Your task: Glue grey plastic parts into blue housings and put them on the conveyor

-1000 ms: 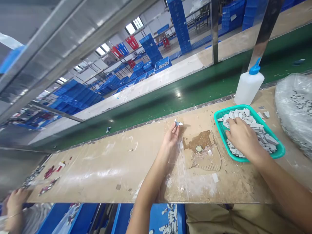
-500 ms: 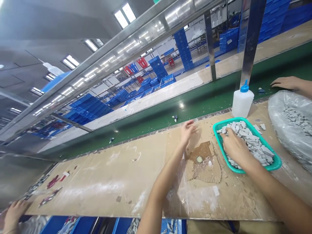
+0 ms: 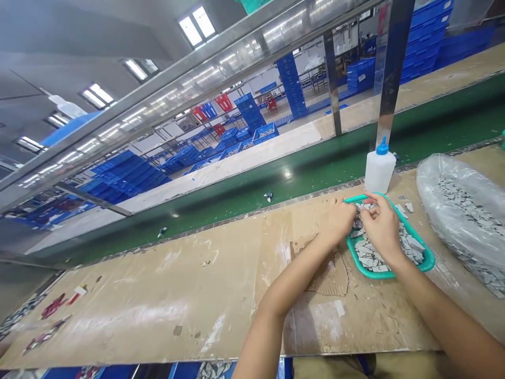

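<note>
In the head view, the left hand (image 3: 337, 221) has moved from above the bare tabletop (image 3: 158, 310) to the left corner of the teal plastic tray (image 3: 428, 260), its fingers curled just beside the right hand (image 3: 381, 226). The right hand's fingers pinch together over the grey tile chips (image 3: 374, 258); whether either hand grips a chip cannot be told. The tray sits near the tabletop's far edge, by a white squeeze bottle (image 3: 379, 168) and a clear plastic bag of chips (image 3: 460, 210). Beyond run a green conveyor belt (image 3: 315, 176) and stacked blue crates (image 3: 252, 116).
</note>
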### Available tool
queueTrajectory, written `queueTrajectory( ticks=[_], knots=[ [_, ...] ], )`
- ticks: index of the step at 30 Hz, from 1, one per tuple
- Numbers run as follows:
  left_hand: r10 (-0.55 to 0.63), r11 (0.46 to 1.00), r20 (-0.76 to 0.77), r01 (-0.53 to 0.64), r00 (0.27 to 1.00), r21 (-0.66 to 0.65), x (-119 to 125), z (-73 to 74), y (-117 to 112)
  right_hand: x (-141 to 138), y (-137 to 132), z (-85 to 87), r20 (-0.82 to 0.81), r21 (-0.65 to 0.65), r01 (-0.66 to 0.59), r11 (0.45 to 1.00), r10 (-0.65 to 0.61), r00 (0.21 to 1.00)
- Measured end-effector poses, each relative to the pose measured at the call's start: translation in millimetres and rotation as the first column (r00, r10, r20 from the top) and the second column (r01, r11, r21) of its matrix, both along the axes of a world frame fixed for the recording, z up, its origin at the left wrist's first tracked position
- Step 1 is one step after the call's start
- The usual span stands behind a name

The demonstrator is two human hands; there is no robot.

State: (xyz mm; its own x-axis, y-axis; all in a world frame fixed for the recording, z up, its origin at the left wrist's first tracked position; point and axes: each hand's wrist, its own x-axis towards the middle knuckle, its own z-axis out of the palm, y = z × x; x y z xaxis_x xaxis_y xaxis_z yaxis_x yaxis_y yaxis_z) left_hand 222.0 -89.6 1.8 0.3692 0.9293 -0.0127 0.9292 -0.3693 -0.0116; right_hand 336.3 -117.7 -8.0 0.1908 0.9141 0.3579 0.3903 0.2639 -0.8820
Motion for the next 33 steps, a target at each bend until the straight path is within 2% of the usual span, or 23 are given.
queueTrajectory(
  ticks=[5, 8, 14, 16, 18, 19, 20, 21, 23, 25, 27, 28, 30, 32, 33],
  knots=[
    [0.033, 0.999, 0.022, -0.033, 0.999, 0.004, -8.0, -5.6, -3.2, -0.8, -0.5, 0.7, -0.048, -0.015, 0.007, 1.0, -0.008, 0.999],
    [0.004, 1.0, 0.065, -0.004, 0.998, 0.007, -12.4, -6.6, -10.0, 0.0, -0.2, 1.3, -0.062, -0.019, 0.01, 1.0, -0.012, 0.998],
    [0.05, 0.998, 0.088, -0.046, 0.995, -0.043, -4.0, -4.8, -22.2, 1.5, 1.7, -1.2, -0.093, -0.045, -0.009, 0.999, 0.005, 0.996],
    [0.076, 0.997, 0.184, -0.07, 0.98, -0.039, -3.0, -5.7, -24.7, 2.0, 2.1, -2.2, -0.102, -0.043, -0.015, 0.999, 0.011, 0.995],
    [0.097, 0.995, 0.383, -0.086, 0.919, -0.046, -6.6, -7.3, -27.0, 2.9, 2.6, -2.7, -0.108, -0.038, -0.013, 0.999, 0.009, 0.994],
    [0.112, 0.994, 0.506, -0.094, 0.855, -0.06, -10.2, -8.2, -28.2, 3.5, 2.9, -2.6, -0.113, -0.038, -0.011, 0.999, 0.007, 0.994],
    [0.131, 0.991, 0.634, -0.1, 0.762, -0.085, -14.6, -9.1, -29.6, 4.1, 3.4, -2.4, -0.117, -0.04, -0.01, 0.999, 0.006, 0.993],
    [0.16, 0.987, 0.756, -0.101, 0.635, -0.125, -19.6, -9.8, -31.3, 4.6, 3.9, -1.9, -0.122, -0.041, -0.012, 0.999, 0.007, 0.993],
    [0.247, 0.969, 0.92, -0.076, 0.305, -0.235, -30.3, -10.5, -35.9, 5.1, 4.6, -0.2, -0.124, -0.043, -0.04, 0.998, 0.035, 0.992],
    [0.347, 0.937, 0.937, -0.021, -0.022, -0.348, -40.5, -9.9, -42.7, 4.2, 3.7, 2.4, -0.121, -0.068, -0.134, 0.989, 0.125, 0.985],
    [0.435, 0.897, 0.863, 0.036, -0.256, -0.441, -49.6, -8.2, -52.0, 1.7, 0.3, 5.3, -0.128, -0.123, -0.313, 0.942, 0.298, 0.946],
    [0.47, 0.876, 0.816, 0.065, -0.337, -0.478, -53.7, -7.2, -57.5, 0.0, -2.3, 6.7, -0.141, -0.155, -0.421, 0.894, 0.402, 0.905],
    [0.524, 0.84, 0.727, 0.125, -0.443, -0.528, -61.2, -5.7, -69.5, -4.2, -9.0, 8.8, -0.189, -0.202, -0.616, 0.762, 0.587, 0.787],
    [0.554, 0.818, 0.672, 0.17, -0.492, -0.55, -67.7, -5.3, -81.8, -8.5, -16.1, 9.9, -0.248, -0.217, -0.733, 0.645, 0.69, 0.68],
    [0.56, 0.813, 0.655, 0.187, -0.507, -0.551, -70.5, -5.6, -87.7, -10.6, -19.5, 10.3, -0.272, -0.217, -0.762, 0.61, 0.712, 0.647]
  ],
)
